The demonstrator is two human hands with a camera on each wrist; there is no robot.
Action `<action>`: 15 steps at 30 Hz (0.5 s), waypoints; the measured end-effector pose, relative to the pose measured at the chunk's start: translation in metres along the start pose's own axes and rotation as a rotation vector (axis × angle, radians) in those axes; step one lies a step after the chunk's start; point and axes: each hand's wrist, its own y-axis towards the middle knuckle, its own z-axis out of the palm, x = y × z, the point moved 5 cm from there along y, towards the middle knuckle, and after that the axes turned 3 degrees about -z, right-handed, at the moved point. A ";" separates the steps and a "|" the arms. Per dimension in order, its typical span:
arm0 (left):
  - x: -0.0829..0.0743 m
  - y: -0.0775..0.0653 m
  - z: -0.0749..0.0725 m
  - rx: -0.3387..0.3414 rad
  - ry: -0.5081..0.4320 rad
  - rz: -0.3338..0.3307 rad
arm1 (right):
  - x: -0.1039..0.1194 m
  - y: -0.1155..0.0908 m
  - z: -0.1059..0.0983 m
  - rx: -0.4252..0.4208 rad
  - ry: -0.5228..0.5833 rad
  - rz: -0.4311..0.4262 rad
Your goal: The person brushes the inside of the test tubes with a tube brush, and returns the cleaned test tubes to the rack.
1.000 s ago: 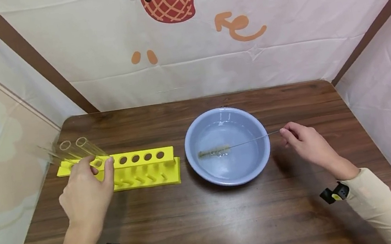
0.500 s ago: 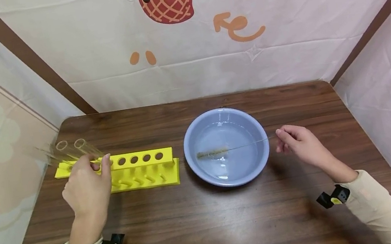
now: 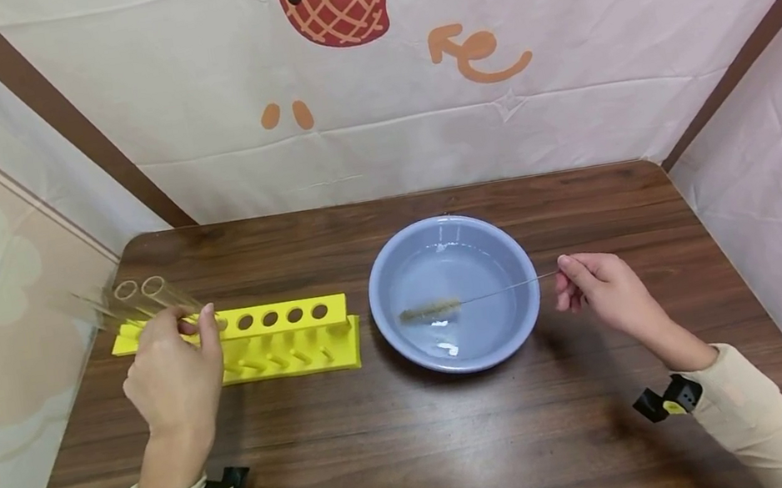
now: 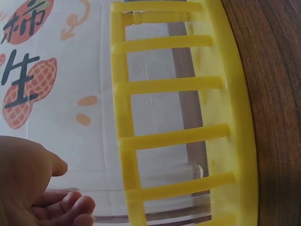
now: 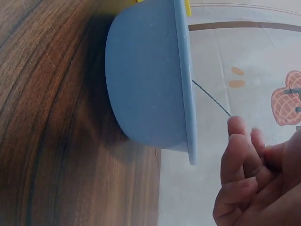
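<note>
My left hand is at the left part of a yellow test tube rack, thumb and fingers about a clear test tube standing in it. In the left wrist view, the tube passes between thumb and curled fingers; their exact contact is hard to see. Another test tube leans beside it. My right hand pinches the thin wire handle of a test tube brush. The bristles lie in the water of a blue basin; in the right wrist view the wire crosses its rim.
The rack and basin stand side by side on a brown wooden table. Several holes right of my left hand hold no tubes. A printed cloth wall rises behind the table, with more cloth at both sides.
My left hand shifts slightly, and the top of the test tube beside it tips a little left. The right hand and brush move only slightly, with the bristles staying in the basin.
</note>
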 end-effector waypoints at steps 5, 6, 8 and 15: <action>-0.005 0.000 -0.007 -0.061 -0.014 0.039 | 0.003 -0.002 -0.004 -0.040 0.032 -0.013; -0.006 0.000 -0.009 -0.073 -0.016 0.047 | 0.003 -0.002 -0.005 -0.046 0.039 -0.015; -0.008 0.000 -0.012 -0.095 -0.019 0.057 | 0.004 -0.003 -0.008 -0.058 0.041 -0.019; -0.013 0.001 -0.020 -0.131 -0.021 0.096 | 0.003 -0.006 -0.017 -0.097 0.025 -0.016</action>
